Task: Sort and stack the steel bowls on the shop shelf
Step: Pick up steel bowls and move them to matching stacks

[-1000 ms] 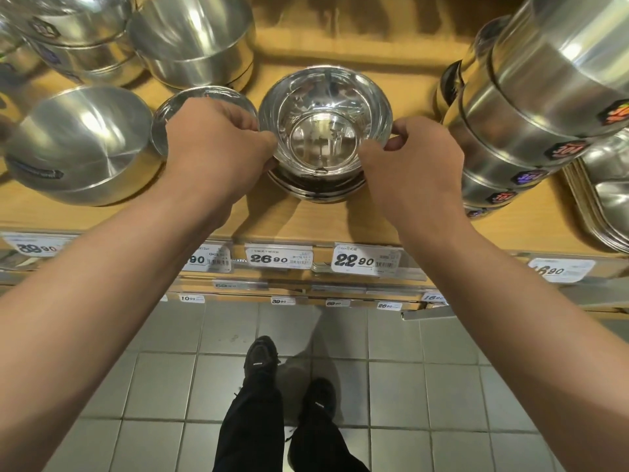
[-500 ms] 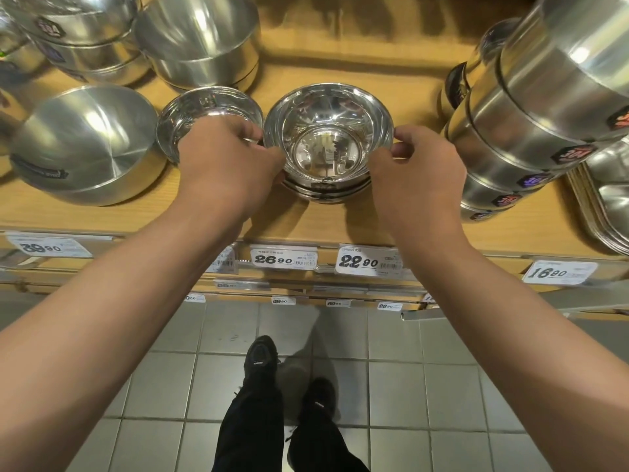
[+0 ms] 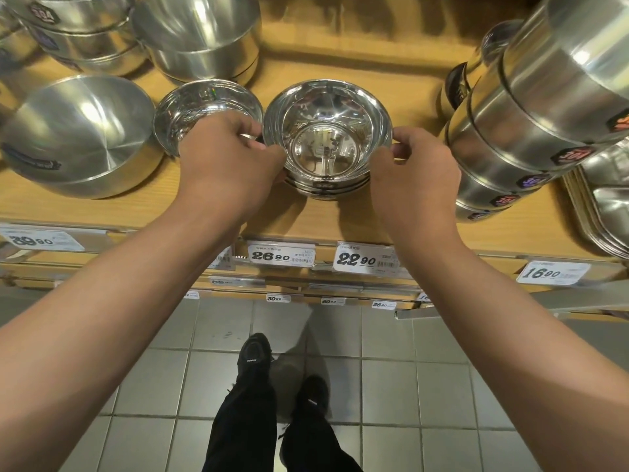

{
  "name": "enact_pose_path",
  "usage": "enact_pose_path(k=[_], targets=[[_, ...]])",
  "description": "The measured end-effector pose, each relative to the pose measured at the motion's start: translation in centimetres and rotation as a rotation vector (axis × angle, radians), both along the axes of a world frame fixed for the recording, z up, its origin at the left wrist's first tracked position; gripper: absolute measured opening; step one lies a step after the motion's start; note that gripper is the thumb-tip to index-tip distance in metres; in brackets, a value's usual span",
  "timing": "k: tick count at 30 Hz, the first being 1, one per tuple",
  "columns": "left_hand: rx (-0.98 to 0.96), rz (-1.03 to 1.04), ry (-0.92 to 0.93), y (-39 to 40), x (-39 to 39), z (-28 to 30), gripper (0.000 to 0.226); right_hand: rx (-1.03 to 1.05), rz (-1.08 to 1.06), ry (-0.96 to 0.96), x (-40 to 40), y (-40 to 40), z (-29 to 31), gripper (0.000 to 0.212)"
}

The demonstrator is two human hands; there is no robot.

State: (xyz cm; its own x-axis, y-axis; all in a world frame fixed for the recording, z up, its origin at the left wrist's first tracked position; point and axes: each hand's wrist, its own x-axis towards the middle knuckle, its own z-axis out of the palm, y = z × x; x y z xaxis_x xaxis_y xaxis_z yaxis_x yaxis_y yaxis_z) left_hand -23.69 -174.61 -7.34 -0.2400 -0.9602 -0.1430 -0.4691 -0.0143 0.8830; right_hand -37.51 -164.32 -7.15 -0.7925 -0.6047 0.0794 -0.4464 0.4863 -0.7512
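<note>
Hands at shelf [image 3: 340, 223]: left hand [image 3: 224, 168] and right hand [image 3: 413, 175], fingers curled, grip opposite rims of top bowl [image 3: 326, 131], nested on small stack [image 3: 328, 189] at shelf centre.

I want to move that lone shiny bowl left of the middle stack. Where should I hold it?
Grip the lone bowl by its thin flared rim, from above on opposite sides. It sits upright and open, and the left hand covers its near right edge, so the far and left rim are free.

Bare forearms [image 3: 112, 321], black trousers [image 3: 245, 424], black shoes [image 3: 253, 352] with small white lettering
</note>
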Motion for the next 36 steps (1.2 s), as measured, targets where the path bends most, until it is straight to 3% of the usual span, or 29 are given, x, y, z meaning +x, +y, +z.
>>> enact_pose_path(k=[7,12,17,25,28,31,36], targets=[[0.041,0.009,-0.004,0.8,1.6,2.1,0.022,0.022,-0.023,-0.151,0.1,1.7,1.4,0.042],[0.047,0.006,0.010,1.6,3.7,3.9,0.020,-0.101,0.024,-0.293,0.2,5.8,3.2,0.012],[0.065,-0.114,0.010,2.6,2.9,7.0,0.023,-0.129,-0.005,-0.402,0.3,8.5,5.0,0.017],[0.020,-0.355,-0.016,0.6,-2.8,11.3,0.013,-0.202,-0.257,-0.432,-4.2,12.9,8.0,0.022],[0.102,-0.423,0.031,-0.1,-5.5,12.8,0.014,-0.286,-0.379,-0.430,-6.5,14.1,9.2,0.030],[0.120,-0.494,0.036,-0.4,-8.7,13.3,0.015,-0.357,-0.462,-0.455,-8.4,14.4,10.0,0.020],[0.215,-0.514,0.024,-0.8,-13.9,12.1,0.010,-0.319,-0.495,-0.537,-12.3,14.0,9.5,0.020]])
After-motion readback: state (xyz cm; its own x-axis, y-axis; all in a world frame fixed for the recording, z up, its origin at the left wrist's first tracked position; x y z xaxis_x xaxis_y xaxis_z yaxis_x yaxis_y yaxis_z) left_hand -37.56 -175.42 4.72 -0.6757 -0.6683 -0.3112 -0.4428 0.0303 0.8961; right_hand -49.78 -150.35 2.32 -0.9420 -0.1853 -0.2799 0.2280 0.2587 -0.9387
